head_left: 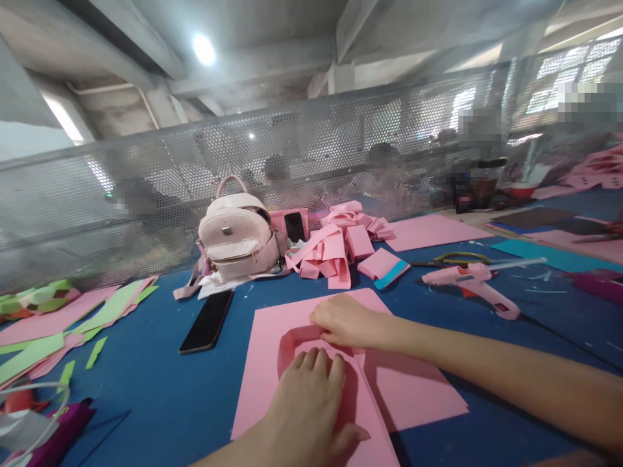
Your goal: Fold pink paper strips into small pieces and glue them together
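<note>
Both hands on the pink sheet (265, 370), which lies flat on the blue bench (146, 376), right in front of the person. Left hand (311, 399) is open, palm down, fingers spread flat on a folded flap (363, 421) of the same sheet. The flap's long axis runs diagonally from the sheet's middle toward its near right corner. Right hand (348, 321) comes in from the right and sits just beyond the left hand, at the flap's far end, where the material rolls over in a soft curve (292, 337). Its fingers are curled down onto that curve; can't tell whether they pinch it or just press. So the left hand is the nearer one, the right is on the fold line. Sheet looks matte, slightly thick, maybe paper or thin foam, and bends without a sharp crease. Black phone (207, 321) lies just left of the sheet. Pink glue gun (474, 285) and scissors (452, 259) are to the sheet's far right. Pile of pink strips (335, 250) and a pale pink backpack (238, 240) are beyond it. Green and pink offcuts (73, 318) are well to its left.
</note>
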`<state>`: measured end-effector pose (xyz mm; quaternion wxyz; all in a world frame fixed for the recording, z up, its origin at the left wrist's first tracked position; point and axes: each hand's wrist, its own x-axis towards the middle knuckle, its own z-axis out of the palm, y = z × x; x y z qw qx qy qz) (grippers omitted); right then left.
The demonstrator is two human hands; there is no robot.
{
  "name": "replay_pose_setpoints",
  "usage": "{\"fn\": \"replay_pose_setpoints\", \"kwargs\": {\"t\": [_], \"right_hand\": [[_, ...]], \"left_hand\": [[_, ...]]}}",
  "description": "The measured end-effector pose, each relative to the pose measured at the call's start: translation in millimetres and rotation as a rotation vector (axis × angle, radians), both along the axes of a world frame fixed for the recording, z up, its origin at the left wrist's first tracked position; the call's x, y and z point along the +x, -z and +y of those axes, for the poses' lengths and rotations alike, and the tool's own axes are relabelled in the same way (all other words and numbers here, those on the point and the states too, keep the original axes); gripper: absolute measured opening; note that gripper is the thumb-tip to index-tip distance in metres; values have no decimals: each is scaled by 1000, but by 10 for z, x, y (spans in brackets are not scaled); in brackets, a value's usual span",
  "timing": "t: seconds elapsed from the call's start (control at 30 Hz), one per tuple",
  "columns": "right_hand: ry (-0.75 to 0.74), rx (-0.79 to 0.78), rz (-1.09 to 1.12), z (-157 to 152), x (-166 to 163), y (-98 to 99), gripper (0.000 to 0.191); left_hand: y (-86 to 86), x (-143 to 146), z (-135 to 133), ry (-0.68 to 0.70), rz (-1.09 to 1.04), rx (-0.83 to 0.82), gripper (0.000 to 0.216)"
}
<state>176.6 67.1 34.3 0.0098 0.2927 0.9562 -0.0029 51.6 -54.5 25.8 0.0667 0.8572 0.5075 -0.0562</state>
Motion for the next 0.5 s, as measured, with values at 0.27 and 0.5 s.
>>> {"fn": "replay_pose_setpoints", "kwargs": {"t": [0.27, 0.5], "right_hand": [[32, -15, -26, -30, -3, -36, 13], [68, -23, -48, -52, 7, -96, 10]], "left_hand": [[-54, -35, 9, -18, -41, 47, 66], [-20, -8, 66, -65, -2, 41, 65]]}}
